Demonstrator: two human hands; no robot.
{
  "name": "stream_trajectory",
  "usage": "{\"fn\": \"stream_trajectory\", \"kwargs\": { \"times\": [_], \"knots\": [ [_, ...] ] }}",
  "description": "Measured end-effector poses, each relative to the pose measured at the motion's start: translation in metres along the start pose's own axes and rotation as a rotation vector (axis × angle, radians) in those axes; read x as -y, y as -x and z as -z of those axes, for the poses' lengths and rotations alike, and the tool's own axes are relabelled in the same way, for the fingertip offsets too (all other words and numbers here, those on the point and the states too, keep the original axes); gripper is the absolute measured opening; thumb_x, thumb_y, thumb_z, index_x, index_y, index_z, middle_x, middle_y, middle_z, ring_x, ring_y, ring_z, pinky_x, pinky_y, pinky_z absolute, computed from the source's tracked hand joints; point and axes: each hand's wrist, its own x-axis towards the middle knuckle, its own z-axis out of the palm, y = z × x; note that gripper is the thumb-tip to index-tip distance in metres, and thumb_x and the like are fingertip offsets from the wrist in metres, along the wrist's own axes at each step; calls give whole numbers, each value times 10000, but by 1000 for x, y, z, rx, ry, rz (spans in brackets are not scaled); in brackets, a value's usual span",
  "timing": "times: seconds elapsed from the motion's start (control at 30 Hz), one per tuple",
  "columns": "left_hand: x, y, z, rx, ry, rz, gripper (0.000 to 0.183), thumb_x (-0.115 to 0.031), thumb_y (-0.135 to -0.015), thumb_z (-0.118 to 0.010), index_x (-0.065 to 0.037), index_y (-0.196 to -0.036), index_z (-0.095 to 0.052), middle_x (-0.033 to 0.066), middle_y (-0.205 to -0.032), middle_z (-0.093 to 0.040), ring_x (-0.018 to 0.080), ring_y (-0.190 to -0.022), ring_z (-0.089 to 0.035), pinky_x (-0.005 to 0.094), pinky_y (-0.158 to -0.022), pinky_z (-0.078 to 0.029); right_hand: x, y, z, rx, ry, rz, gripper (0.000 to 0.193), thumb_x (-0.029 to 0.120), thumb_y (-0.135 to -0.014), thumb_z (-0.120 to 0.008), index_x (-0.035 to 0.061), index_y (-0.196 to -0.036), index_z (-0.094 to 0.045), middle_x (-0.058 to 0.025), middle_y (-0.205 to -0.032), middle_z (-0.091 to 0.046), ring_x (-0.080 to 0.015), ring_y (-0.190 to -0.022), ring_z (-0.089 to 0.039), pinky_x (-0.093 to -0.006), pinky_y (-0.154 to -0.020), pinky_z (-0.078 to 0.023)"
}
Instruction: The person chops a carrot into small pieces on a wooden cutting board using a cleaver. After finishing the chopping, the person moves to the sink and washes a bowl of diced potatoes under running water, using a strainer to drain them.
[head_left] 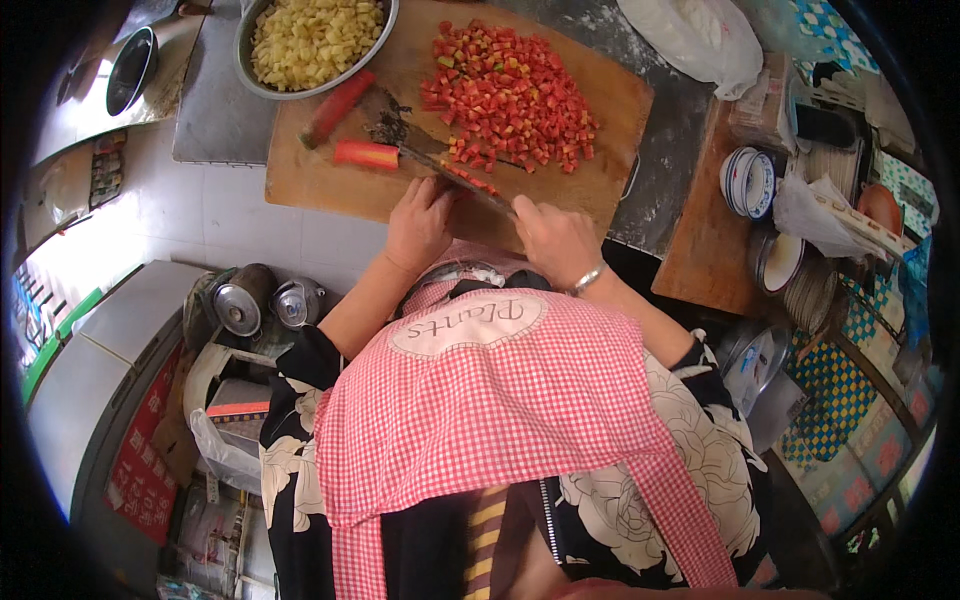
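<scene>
My right hand (556,240) grips the handle of a kitchen knife (455,175), whose dark blade slants up and left over the wooden cutting board (620,100). My left hand (420,218) lies close to the near side of the blade, fingers bent and pressed onto a red carrot piece that is mostly hidden beneath them. Thin red strips show along the blade. Beyond its tip rests a cut carrot length (367,154) with an orange-yellow core. A longer carrot (338,106) lies behind that. Diced carrot (510,90) is heaped across the board's far middle.
A metal bowl (390,35) of pale yellow cubes stands at the board's far left. To the far right sits a white plastic bag (700,40). Stacked enamel bowls (748,183) occupy the right side. Lidded metal pots (240,305) stand lower left, and a pan (132,72) lies far left.
</scene>
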Motion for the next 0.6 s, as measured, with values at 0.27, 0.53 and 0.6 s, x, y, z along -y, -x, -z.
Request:
{"fn": "stream_trajectory", "kwargs": {
  "times": [0.27, 0.53, 0.6],
  "knots": [
    [1, 9, -3, 12, 3, 15, 247, -31, -774, -619, -70, -996, -718, 89, -1071, -644, 299, -928, -622, 380, -783, -556, 4, 3, 0, 17, -27, -27, 139, 226, -999, -568, 92, -1005, -532, -169, -710, -668, -400, -628, -683, -527, -524, -526],
    [2, 10, -3, -32, 6, 26, 184, -69, -786, -661, -101, -954, -728, 81, -987, -622, 287, -888, -636, 384, -737, -553, 7, 3, -6, -48, -27, 14, 118, 196, -967, -582, 86, -993, -550, -169, -687, -666, -388, -603, -687, -509, -504, -529],
    [2, 11, -2, -31, -35, 19, 180, -75, -780, -668, -108, -947, -728, 74, -991, -632, 282, -881, -640, 379, -729, -551, 6, 5, -6, -24, -17, 10, 121, 205, -970, -584, 90, -984, -552, -164, -676, -665, -384, -600, -687, -508, -501, -527]
  ]
}}
